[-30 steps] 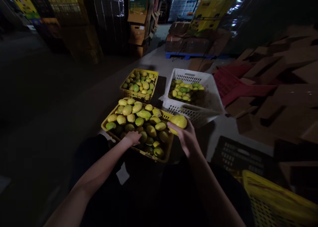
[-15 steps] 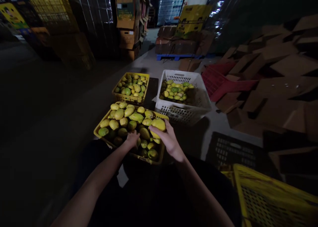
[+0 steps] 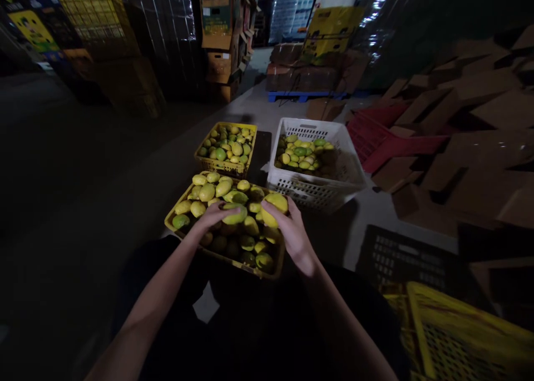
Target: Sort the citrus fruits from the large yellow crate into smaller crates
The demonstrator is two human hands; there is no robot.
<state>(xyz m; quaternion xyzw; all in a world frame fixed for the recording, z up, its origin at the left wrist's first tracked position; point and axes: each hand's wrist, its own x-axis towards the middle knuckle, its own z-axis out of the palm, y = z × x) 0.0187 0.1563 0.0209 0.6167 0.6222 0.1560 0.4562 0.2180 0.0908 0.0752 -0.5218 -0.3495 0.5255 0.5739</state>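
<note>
A yellow crate (image 3: 172,214) heaped with yellow and greenish lemons stands right in front of me. Over its middle, my left hand (image 3: 213,216) is closed around a green-yellow lemon (image 3: 236,214), raised above the pile. My right hand (image 3: 294,228) grips a bright yellow lemon (image 3: 275,208) at the crate's right side, thumb across its near face. The two held lemons are apart, with loose lemons (image 3: 251,225) between and below them. Shadow darkens the fruit at the near edge of the crate.
Behind stand a smaller yellow crate (image 3: 227,167) and a white crate (image 3: 317,189), both holding lemons. Flattened cardboard (image 3: 450,158) and a red crate (image 3: 375,142) lie at right. Another yellow crate (image 3: 421,325) is near my right side. Stacked boxes (image 3: 219,64) rise behind.
My left hand has come up out of the pile, now with a green-yellow lemon in it. My right hand still holds its yellow lemon. The view has shifted slightly.
</note>
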